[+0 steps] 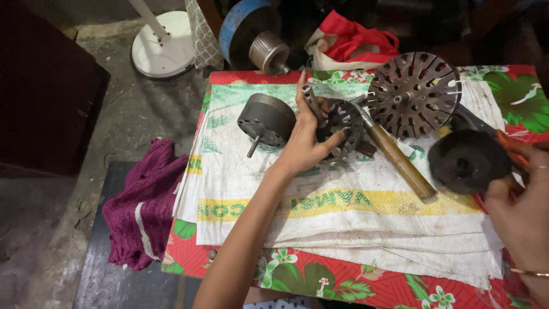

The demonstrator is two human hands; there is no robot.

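Observation:
My left hand (pixel 303 146) reaches in from the bottom and grips a small slotted metal motor cover (pixel 345 130), with a steel shaft (pixel 312 100) running up beside the fingers. At the right edge, my right hand (pixel 517 209) holds a black round motor part (pixel 468 162) by its lower right rim. Something orange (pixel 513 150) shows just behind that part. A hammer with a wooden handle (pixel 400 161) lies between the two hands. A larger slotted metal cover (pixel 414 93) rests behind it. Left of my left hand, a grey cylindrical motor core (pixel 266 119) with a short shaft lies on its side.
Everything sits on white woven sacks (pixel 343 217) spread over a red floral tablecloth (pixel 320 280). A purple cloth (pixel 146 206) hangs off the left side. A white round stand base (pixel 163 43) is on the floor. A blue-rimmed drum (pixel 243 26), a metal pulley (pixel 269 52) and a red bag (pixel 354 40) are at the back.

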